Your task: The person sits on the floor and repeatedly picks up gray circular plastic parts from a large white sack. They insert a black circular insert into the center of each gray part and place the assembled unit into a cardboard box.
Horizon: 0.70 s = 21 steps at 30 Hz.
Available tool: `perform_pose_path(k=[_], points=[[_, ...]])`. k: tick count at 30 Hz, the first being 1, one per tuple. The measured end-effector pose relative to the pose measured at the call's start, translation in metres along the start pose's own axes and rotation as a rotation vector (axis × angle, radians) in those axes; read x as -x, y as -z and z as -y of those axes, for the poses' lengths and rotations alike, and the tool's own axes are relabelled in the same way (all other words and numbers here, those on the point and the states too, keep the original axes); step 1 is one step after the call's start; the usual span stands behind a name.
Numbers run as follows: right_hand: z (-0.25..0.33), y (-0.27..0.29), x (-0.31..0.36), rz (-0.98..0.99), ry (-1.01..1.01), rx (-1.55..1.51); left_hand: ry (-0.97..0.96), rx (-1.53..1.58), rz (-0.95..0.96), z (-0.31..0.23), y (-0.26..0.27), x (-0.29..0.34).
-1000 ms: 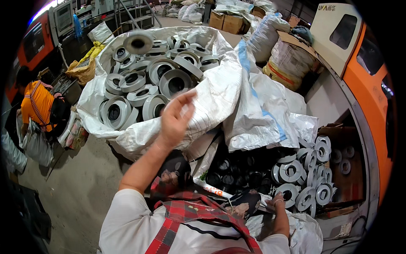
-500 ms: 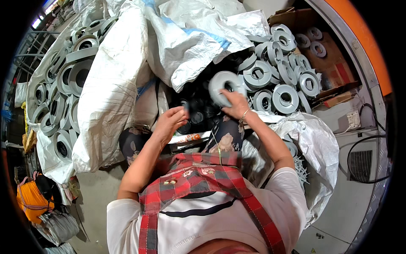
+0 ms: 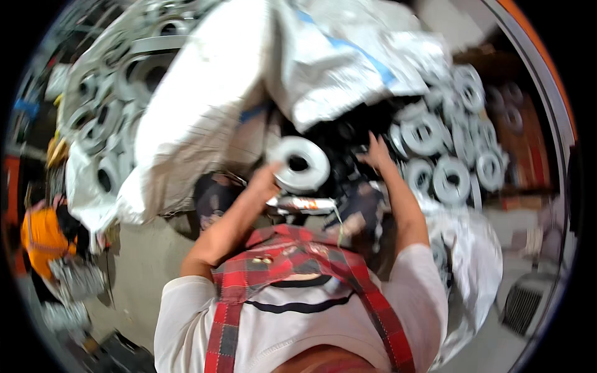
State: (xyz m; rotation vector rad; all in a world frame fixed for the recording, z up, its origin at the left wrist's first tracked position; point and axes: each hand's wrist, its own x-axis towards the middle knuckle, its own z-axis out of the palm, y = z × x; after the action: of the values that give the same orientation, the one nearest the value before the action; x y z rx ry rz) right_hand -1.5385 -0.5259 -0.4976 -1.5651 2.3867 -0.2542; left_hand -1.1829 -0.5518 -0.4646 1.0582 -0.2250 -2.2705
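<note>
Ring (image 3: 316, 169), its hole facing up at the camera, sits at the left hand (image 3: 265, 179), fingers closed on its rim. The right hand (image 3: 377, 153) looks spread, any hold unclear. Between them, a white strip (image 3: 292, 204) bears blurred red print.

The ring (image 3: 316, 166) at the centre of the frame looks like smooth plastic — more satin than glossy. The big sack (image 3: 193, 118) at upper left seems woven plastic, creased, with a slight sheen; the sheet (image 3: 342, 74) at upper centre is crinkled and shinier. The apron (image 3: 255, 271) at lower centre is matt cloth, the box (image 3: 528, 146) at right cardboard — and the floor (image 3: 137, 267) at lower left resembles dull concrete.
</note>
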Motion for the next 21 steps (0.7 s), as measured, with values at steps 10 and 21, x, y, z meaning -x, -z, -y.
perform_pose_path(k=[10,21], points=[[0.001,-0.001,0.001,0.244,0.104,-0.126,-0.533,-2.012,0.284,0.060,0.029,-0.015],[0.037,0.029,0.023,-0.146,0.039,-0.714,-0.727,-2.371,0.745,0.055,0.043,-0.001]])
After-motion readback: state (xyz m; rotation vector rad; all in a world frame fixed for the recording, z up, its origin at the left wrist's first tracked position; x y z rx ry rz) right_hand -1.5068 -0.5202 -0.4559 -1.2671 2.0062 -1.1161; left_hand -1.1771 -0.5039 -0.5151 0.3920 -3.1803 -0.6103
